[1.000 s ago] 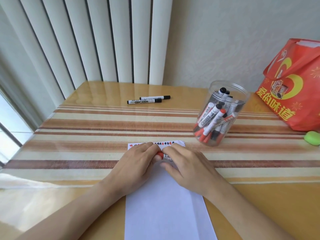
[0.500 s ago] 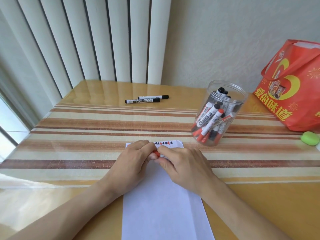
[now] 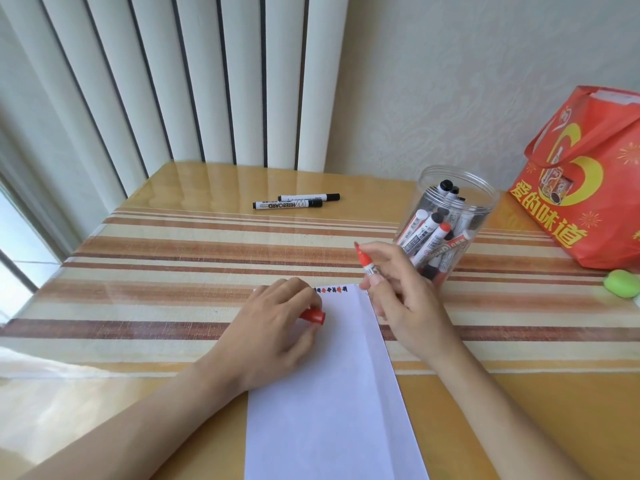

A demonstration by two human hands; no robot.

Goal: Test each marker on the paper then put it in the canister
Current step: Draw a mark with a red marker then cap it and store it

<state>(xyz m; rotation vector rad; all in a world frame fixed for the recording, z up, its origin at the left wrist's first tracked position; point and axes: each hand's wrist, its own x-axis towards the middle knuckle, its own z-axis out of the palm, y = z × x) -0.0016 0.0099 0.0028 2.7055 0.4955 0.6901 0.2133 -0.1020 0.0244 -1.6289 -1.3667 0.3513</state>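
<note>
A white sheet of paper [image 3: 332,386] lies in front of me, with a row of red and black marks along its top edge. My right hand [image 3: 401,296] grips an uncapped red marker [image 3: 366,264], tip pointing up, just right of the paper's top corner. Resting on the paper's left part, my left hand [image 3: 273,327] pinches the red cap [image 3: 313,315]. Behind my right hand stands a clear plastic canister [image 3: 457,188] holding several markers. Two black whiteboard markers [image 3: 289,204] lie side by side at the table's far edge.
A red gift bag [image 3: 588,174] stands at the far right of the striped table [image 3: 156,271], with a small green object [image 3: 621,284] in front of it. Vertical blinds [image 3: 190,77] hang behind the table.
My hands have pulled apart: the cap came off in my left hand, and my right hand lifted the uncapped red marker up and to the right.
</note>
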